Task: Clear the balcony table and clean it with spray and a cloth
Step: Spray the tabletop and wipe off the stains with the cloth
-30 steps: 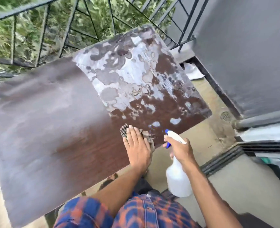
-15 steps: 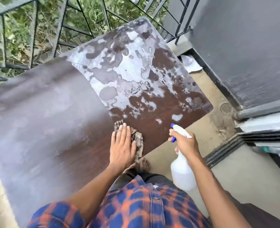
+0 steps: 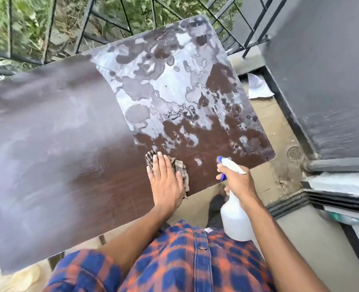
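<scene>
left hand point(image 3: 166, 182) — fingers straight, pressing cloth point(image 3: 181, 167) at table point(image 3: 48, 133) near edge | wet patch point(image 3: 174, 91) starts just beyond cloth, runs toward far-right corner; left hand nearer | right hand point(image 3: 237, 182) — wrapped round spray bottle point(image 3: 235, 216)

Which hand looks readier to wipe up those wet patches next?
Left. The left hand lies flat on the cloth near the wet patches; the right hand grips the spray bottle.

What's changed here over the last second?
The left hand slid the cloth slightly leftward along the table. The right hand brought the spray bottle closer to the table edge. Both holds are unchanged; the wet patches remain.
</scene>
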`<state>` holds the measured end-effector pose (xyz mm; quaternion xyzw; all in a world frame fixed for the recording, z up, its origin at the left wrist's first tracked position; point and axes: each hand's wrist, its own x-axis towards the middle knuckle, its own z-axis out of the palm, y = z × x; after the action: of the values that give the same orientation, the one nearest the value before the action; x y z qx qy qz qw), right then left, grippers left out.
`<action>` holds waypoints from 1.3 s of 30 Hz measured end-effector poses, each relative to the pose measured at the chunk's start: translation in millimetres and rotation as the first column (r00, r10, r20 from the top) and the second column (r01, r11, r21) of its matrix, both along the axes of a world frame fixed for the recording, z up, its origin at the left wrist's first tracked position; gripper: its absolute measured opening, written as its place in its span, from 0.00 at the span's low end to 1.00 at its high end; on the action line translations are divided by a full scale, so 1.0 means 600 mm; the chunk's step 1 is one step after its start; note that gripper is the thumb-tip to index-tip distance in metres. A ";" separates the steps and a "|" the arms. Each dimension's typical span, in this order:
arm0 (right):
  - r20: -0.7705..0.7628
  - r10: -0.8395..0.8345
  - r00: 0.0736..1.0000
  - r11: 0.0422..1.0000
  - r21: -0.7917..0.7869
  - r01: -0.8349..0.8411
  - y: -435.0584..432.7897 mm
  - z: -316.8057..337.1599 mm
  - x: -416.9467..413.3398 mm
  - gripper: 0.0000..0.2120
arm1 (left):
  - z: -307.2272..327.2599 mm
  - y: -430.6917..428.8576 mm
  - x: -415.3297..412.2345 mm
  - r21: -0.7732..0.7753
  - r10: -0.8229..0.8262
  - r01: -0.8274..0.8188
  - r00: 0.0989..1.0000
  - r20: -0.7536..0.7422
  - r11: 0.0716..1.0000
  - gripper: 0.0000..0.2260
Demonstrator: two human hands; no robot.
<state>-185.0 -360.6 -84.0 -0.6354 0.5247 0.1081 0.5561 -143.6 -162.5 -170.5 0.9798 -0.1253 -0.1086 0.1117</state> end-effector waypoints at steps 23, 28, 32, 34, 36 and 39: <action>-0.052 0.208 0.977 0.966 -0.148 -0.214 -0.378 0.007 -0.005 0.09 | 0.002 -0.504 0.003 0.007 -0.444 0.448 0.886 -0.132 0.894 0.29; -0.040 0.162 0.986 0.975 -0.147 -0.166 -0.386 0.016 -0.007 0.04 | 0.009 -0.518 0.031 0.017 -0.538 0.544 0.833 -0.131 0.839 0.30; -0.055 0.176 0.983 0.969 -0.165 -0.183 -0.370 0.026 0.024 0.10 | 0.012 -0.516 0.064 0.032 -0.598 0.606 0.791 -0.127 0.795 0.31; -0.047 0.169 0.984 0.968 -0.177 -0.175 -0.358 0.033 0.047 0.11 | 0.014 -0.513 0.098 0.059 -0.603 0.614 0.787 -0.130 0.787 0.32; -0.025 0.165 0.986 0.966 -0.197 -0.167 -0.342 0.039 0.069 0.13 | 0.017 -0.513 0.139 0.092 -0.578 0.591 0.805 -0.135 0.802 0.34; -0.006 0.113 0.994 0.973 -0.204 -0.112 -0.313 0.049 0.091 0.14 | 0.026 -0.515 0.176 0.095 -0.546 0.565 0.820 -0.173 0.820 0.39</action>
<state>-130.2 -548.7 -54.8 -0.7179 0.4948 0.0834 0.4825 -37.8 -471.7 -154.9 0.8960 -0.3898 -0.2123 0.0137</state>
